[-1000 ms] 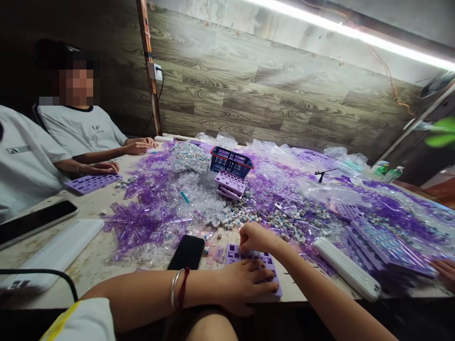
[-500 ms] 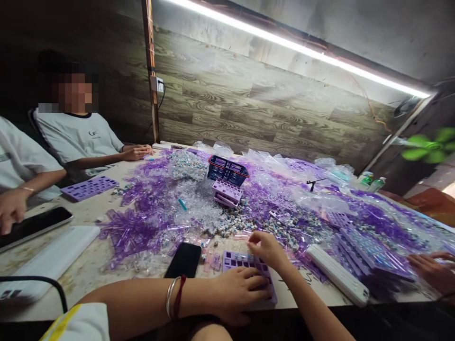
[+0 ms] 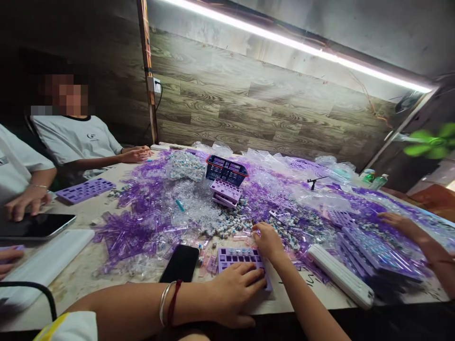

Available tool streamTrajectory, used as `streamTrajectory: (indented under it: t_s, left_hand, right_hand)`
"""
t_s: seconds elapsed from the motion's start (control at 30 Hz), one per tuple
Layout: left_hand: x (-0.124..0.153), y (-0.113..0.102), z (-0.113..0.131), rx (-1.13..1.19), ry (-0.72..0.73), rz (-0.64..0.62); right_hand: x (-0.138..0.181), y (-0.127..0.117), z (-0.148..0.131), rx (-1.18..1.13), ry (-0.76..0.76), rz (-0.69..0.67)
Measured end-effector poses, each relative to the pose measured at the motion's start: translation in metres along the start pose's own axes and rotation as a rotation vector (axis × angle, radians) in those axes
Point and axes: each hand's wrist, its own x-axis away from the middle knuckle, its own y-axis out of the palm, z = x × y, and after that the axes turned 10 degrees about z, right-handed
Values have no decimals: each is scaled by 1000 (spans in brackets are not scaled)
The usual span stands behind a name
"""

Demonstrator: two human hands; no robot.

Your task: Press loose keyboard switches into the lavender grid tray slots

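Note:
A light purple slotted tray (image 3: 223, 258), like a small keyboard plate with square openings, lies near the table's front edge. Several clear pieces with blue bits sit along its far row. My left hand (image 3: 234, 289) rests across the tray's near part, fingers stretched over it and the thumb toward me. Just beyond the tray's far right corner, my right hand (image 3: 269, 242) is at the edge of a heap of small white-and-blue parts (image 3: 231, 220). Its fingers are bent together; whatever is between them is hidden. Pinkish clear strips (image 3: 242, 235) lie beside its fingertips.
A black phone (image 3: 180, 263) lies left of the tray. A white power strip (image 3: 339, 275) and stacked purple trays (image 3: 378, 253) are at right. Purple clear parts (image 3: 131, 237) spread left; a dark basket (image 3: 226, 169) stands behind. Co-workers' hands (image 3: 26, 206) show at both sides.
My right hand has shifted slightly toward the small parts, fingers lower. A co-worker's hand at right has reached farther over the table. Another hand has appeared at the left edge.

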Motion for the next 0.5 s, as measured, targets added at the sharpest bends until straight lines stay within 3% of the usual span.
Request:
streamTrajectory:
  t_s: [0.37, 0.5]
  left_hand:
    - [0, -1, 1, -3, -6, -53]
    - [0, -3, 2, -1, -11, -64]
  right_hand:
    - [0, 13, -2, 42, -127, -17]
    - [0, 15, -6, 55, -133, 33]
